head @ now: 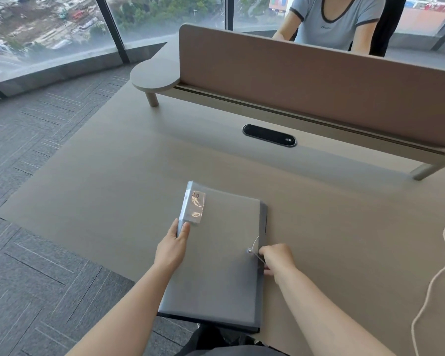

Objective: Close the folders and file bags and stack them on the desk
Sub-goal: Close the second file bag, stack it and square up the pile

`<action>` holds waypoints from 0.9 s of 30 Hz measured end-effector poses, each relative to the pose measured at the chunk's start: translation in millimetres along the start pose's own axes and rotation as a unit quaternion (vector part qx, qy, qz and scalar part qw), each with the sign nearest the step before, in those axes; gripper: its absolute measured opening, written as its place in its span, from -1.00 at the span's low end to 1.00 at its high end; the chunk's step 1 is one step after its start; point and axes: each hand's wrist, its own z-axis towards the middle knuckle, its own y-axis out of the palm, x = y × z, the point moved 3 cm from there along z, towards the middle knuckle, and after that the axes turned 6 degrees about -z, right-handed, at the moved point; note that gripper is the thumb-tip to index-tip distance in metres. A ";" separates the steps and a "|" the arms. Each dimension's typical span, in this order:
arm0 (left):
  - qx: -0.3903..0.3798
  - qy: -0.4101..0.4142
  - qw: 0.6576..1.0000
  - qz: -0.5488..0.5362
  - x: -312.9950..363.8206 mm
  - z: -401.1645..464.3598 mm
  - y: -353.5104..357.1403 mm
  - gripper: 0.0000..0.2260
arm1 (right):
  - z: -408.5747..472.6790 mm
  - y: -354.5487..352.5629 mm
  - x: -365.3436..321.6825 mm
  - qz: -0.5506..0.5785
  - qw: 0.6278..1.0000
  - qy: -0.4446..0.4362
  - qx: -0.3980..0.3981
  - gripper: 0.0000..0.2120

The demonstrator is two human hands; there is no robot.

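A grey file bag (221,258) lies closed on top of a darker folder (263,217) at the near edge of the desk (113,191). The darker folder's edges show along the right and bottom sides. A label with orange marks (197,205) sits near the bag's spine. My left hand (172,246) grips the spine edge, thumb on top. My right hand (276,260) pinches the thin elastic cord (254,244) at the round button (249,251) on the bag's right edge.
A brown divider panel (319,91) on a raised shelf runs across the back of the desk, with a black cable port (269,134) in front. A white cable (437,273) trails at the right. A person sits behind the panel.
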 end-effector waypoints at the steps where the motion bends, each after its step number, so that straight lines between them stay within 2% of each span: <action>1: -0.004 -0.005 1.000 0.001 1.1 1.7 -0.4 -0.51 | -0.3 0.1 -0.6 0.006 1.000 0.005 -0.005 -0.90; 4: -0.021 -0.024 0.999 -0.024 7.9 5.7 1.8 -0.52 | -0.9 0.1 -2.7 0.013 1.000 0.010 -0.003 -0.86; 7: -0.021 -0.064 0.997 -0.036 15.3 6.2 3.9 -0.52 | -3.5 -0.7 -6.2 0.001 1.000 0.003 0.013 -0.97; 8: -0.021 -0.078 0.996 -0.036 15.2 6.9 3.3 -0.50 | -4.6 -0.8 -7.1 0.004 1.000 0.002 0.014 -0.93; 10: -0.021 -0.111 0.992 -0.050 13.0 11.0 -0.2 -0.39 | -2.3 -0.8 -6.8 0.017 1.000 0.003 0.019 -0.82; 13: -0.048 -0.142 0.984 -0.096 1.8 27.3 -1.4 -0.26 | 0.2 -1.9 -6.2 0.022 0.999 0.008 0.032 -0.87; 17: -0.068 -0.152 0.979 -0.116 5.0 29.3 2.9 -0.31 | 4.4 -3.1 -4.0 0.028 0.999 0.012 0.032 -0.94; 21: -0.092 -0.153 0.976 -0.124 15.2 22.8 0.6 -0.45 | 7.6 -3.1 -2.3 0.032 0.999 0.016 0.018 -0.91; 23: -0.100 -0.162 0.973 -0.129 16.8 20.7 1.2 -0.53 | 4.5 -4.5 -3.7 0.020 1.000 0.012 0.020 -0.97; 24: -0.103 -0.164 0.972 -0.130 16.2 20.0 1.8 -0.53 | 2.6 -5.5 -4.4 0.016 1.000 0.006 0.022 -0.92; 27: -0.089 -0.182 0.972 -0.123 5.0 26.9 1.2 -0.29 | 1.2 -5.8 -2.9 -0.009 0.999 -0.022 0.027 -0.75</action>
